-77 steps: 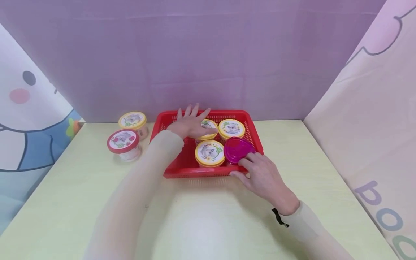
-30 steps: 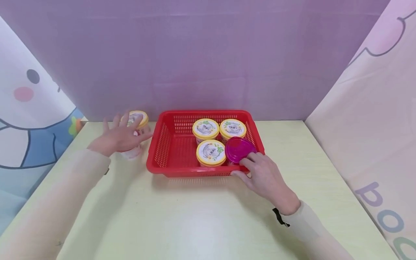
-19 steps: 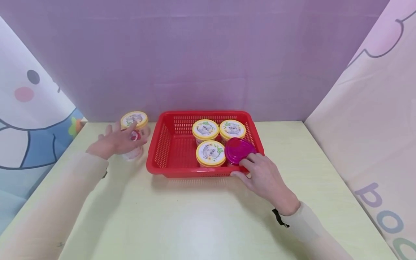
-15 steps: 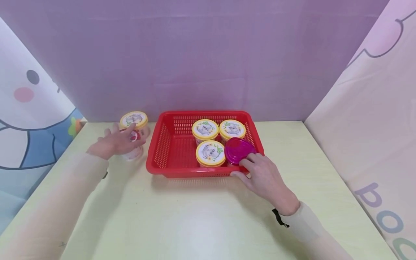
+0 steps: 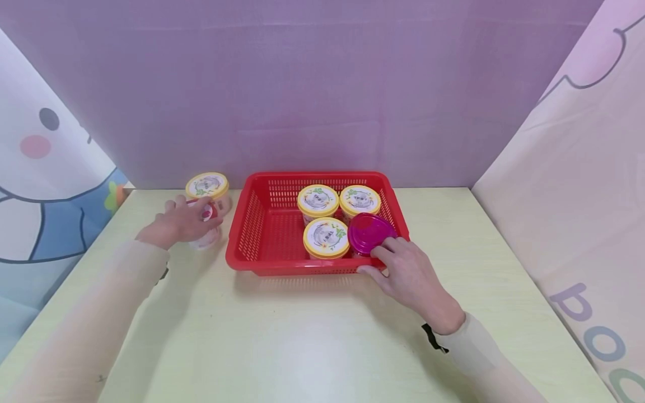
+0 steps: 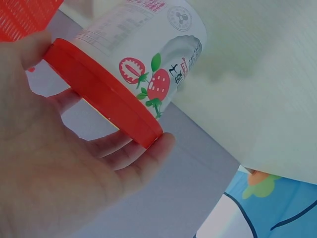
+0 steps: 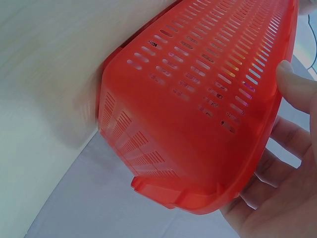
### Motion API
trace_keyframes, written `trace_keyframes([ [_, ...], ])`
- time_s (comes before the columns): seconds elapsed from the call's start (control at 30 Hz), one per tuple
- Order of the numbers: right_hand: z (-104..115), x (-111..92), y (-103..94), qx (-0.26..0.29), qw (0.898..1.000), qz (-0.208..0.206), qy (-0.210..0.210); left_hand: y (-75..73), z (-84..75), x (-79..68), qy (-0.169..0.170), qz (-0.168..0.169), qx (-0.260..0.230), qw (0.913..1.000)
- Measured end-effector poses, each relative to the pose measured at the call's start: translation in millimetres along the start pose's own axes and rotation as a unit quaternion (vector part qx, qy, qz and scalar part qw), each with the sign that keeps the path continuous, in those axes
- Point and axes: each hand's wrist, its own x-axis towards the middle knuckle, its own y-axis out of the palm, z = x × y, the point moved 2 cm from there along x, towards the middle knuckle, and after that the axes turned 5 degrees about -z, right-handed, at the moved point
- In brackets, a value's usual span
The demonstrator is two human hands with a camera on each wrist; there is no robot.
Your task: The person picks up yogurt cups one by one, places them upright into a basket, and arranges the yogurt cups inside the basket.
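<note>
Left hand (image 5: 178,222): moved, we note, from above the basket to the single red-lidded tub (image 6: 133,74), its fingers now closer round the lid than half a second ago; thumb and fingers pinch the lid's edge from above. Red-lidded tub: upright on the table (image 5: 302,336), nine o'clock of the red basket (image 5: 282,238). Right hand (image 5: 410,280): unmoved at the basket's four o'clock corner, thumb and fingers gripping the rim; whether its fingertips also touch the magenta-lidded tub (image 5: 370,230) just inside we cannot tell. Basket contents: that tub towards three o'clock, plus three yellow-lidded tubs ( (image 5: 318,200), (image 5: 360,198), (image 5: 326,238)) at twelve, two and six. Outside: one further yellow-lidded tub (image 5: 208,186), just beyond the red-lidded one at its twelve o'clock. Risks, in our judgement: held by the lid alone, the red-lidded tub could drop if the lid pops loose; a sideways pull could knock its yellow-lidded neighbour; lifted too low, it could catch the basket's nine o'clock rim; and a tug by the right hand could tilt the basket and slide its contents.
</note>
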Motion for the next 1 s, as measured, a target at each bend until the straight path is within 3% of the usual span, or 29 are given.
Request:
trace_keyframes([
  [0.43, 0, 0, -0.3, 0.001, 1.0, 0.0, 0.002, 3.9, 6.4, 8.0, 0.007, -0.016, 0.002, 0.9998],
  [1.0, 1, 0, -0.8, -0.004, 1.0, -0.001, 0.001, 2.3, 8.7, 13.0, 0.038, -0.008, 0.028, 0.9988],
])
